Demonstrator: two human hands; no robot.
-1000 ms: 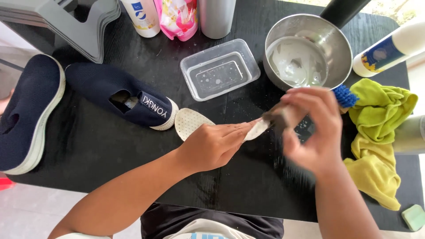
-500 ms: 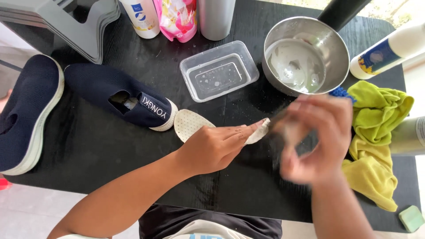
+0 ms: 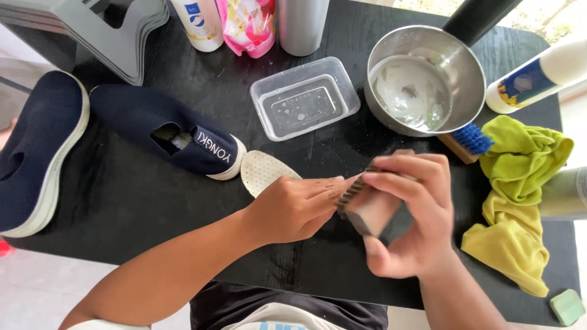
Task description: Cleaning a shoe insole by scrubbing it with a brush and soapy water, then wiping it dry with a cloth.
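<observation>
My left hand (image 3: 293, 208) pins a white perforated insole (image 3: 262, 171) flat on the black table (image 3: 122, 201); only the insole's left end shows beyond my fingers. My right hand (image 3: 409, 214) grips a grey block-shaped scrubbing brush (image 3: 365, 206), bristles turned toward the insole and touching it by my left fingertips. Two navy slip-on shoes with white soles sit to the left: one (image 3: 165, 131) just beside the insole, the other (image 3: 36, 153) at the table's left edge.
A steel bowl (image 3: 422, 82) of cloudy water and a clear plastic tub (image 3: 304, 98) stand behind my hands. A blue-bristled wooden brush (image 3: 468, 142) and a yellow-green cloth (image 3: 520, 201) lie right. Bottles line the back edge; a green soap bar (image 3: 567, 305) lies at bottom right.
My right hand has swept the brush left and down along the insole toward my left hand. My left hand keeps the insole in place.
</observation>
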